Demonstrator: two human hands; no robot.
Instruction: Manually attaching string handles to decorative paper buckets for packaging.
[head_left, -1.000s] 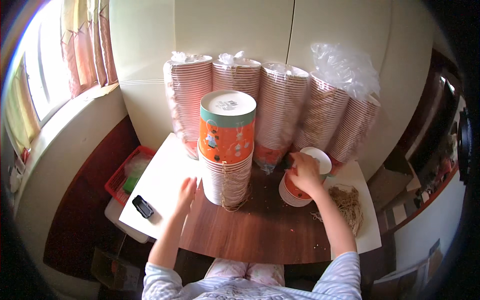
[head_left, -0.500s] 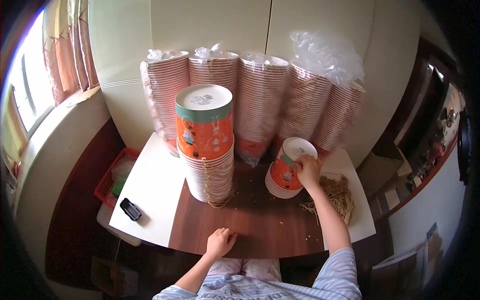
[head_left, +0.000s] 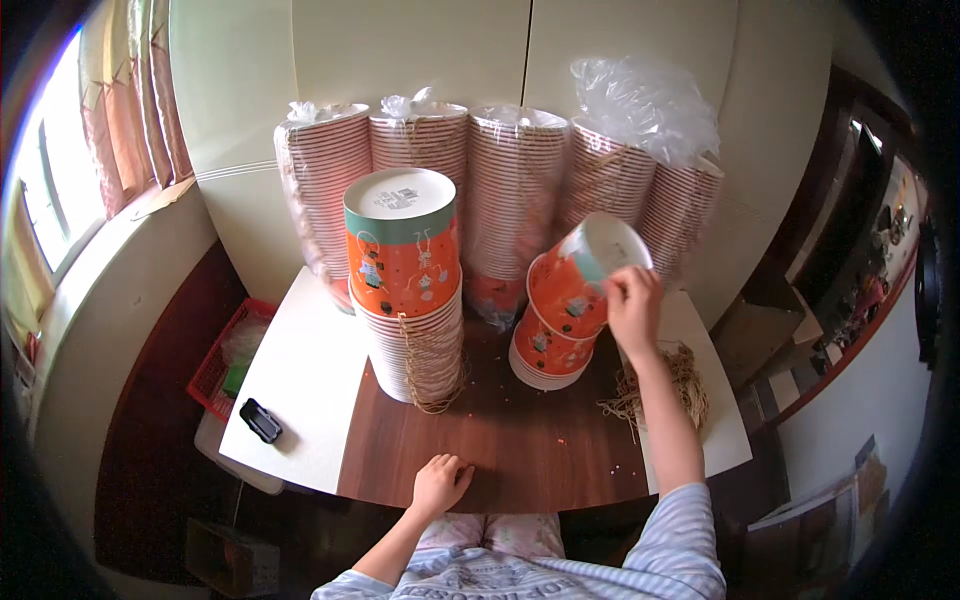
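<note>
At the right, my right hand (head_left: 634, 303) pinches the base rim of an orange, green and white paper bucket (head_left: 580, 280). The bucket is upside down and tilted, raised over a short stack of upturned buckets (head_left: 556, 352), with its open end still around the top one. My left hand (head_left: 443, 484) rests on the table's front edge, fingers curled in, with nothing seen in them. Left of the middle stands a taller stack of upturned paper buckets (head_left: 402, 243), its lower rims wound with brown twine (head_left: 432, 365).
Several tall plastic-wrapped bucket stacks (head_left: 515, 190) line the back wall, with crumpled clear plastic (head_left: 645, 110) on top at the right. Beside my right forearm lies a heap of twine (head_left: 685, 385). A small black case (head_left: 261, 421) sits at the left, near a red basket (head_left: 212, 365).
My right hand has risen, lifting and tilting the top bucket so another orange bucket shows beneath it. My left hand has stayed put.
</note>
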